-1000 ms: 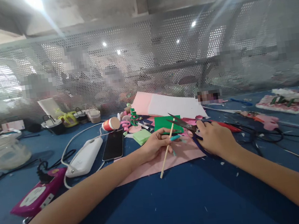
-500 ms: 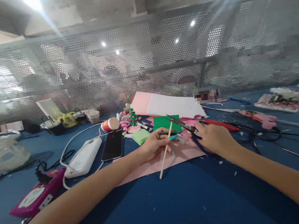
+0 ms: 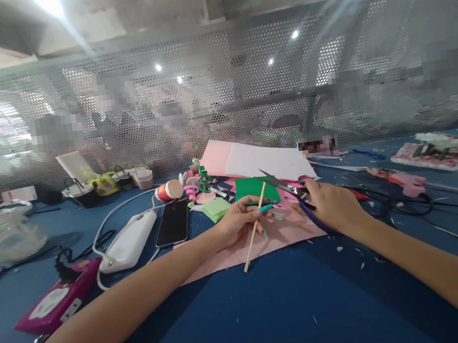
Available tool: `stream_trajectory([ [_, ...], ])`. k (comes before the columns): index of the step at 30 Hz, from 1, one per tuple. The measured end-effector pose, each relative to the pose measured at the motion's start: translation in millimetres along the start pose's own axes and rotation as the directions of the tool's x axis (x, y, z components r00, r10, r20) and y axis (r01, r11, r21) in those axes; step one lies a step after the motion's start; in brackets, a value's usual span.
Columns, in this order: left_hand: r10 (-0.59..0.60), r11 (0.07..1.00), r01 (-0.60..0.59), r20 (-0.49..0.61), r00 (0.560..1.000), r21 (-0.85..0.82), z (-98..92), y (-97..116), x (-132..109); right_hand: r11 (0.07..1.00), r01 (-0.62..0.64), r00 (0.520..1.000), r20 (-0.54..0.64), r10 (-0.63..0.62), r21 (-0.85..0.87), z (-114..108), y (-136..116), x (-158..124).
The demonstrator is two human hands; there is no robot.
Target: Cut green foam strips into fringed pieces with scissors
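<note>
My left hand (image 3: 235,220) is closed on a thin wooden stick (image 3: 252,241) that slants down toward me, and a small teal strip (image 3: 266,209) pokes out from its fingers. My right hand (image 3: 330,206) grips dark-handled scissors (image 3: 285,185) whose blades are parted and point left toward the stick's upper end. Both hands hover over a pink paper sheet (image 3: 264,243) on the blue table (image 3: 273,312). A green card (image 3: 252,188) lies just behind the hands.
A black phone (image 3: 173,221), a white power bank (image 3: 128,241) with cable and a magenta device (image 3: 56,301) lie at left. Pink and white sheets (image 3: 261,161), paper curls (image 3: 197,187), a red-white cup (image 3: 170,190) and black cables (image 3: 410,204) crowd the back. A perforated screen (image 3: 219,94) stands behind.
My right hand has shifted slightly right and up with the scissors. My left hand and the stick have stayed in place.
</note>
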State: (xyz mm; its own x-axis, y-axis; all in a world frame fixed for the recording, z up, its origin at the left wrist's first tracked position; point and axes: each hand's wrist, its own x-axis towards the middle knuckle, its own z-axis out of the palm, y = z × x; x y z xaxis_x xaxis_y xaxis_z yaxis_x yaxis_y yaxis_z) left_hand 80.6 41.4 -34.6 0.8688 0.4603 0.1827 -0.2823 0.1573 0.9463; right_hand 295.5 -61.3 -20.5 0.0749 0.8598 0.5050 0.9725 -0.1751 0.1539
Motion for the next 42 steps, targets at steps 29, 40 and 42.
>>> stream_trajectory([
  [29,-0.013,0.999,0.013,-0.006,1.000,-0.032,2.9,3.0,-1.0,0.995,0.068,0.998,0.015,-0.067,-0.071,-5.1,-2.2,-2.0],
  [40,-0.045,0.999,0.044,-0.076,0.996,-0.025,8.3,7.2,-1.3,0.993,0.053,0.993,0.115,-0.040,-0.109,-5.5,-3.9,-1.4],
  [42,-0.046,0.999,0.045,-0.075,0.996,-0.019,8.7,7.5,-1.4,0.991,0.052,0.991,0.130,-0.036,-0.123,-6.5,-4.2,-1.2],
])
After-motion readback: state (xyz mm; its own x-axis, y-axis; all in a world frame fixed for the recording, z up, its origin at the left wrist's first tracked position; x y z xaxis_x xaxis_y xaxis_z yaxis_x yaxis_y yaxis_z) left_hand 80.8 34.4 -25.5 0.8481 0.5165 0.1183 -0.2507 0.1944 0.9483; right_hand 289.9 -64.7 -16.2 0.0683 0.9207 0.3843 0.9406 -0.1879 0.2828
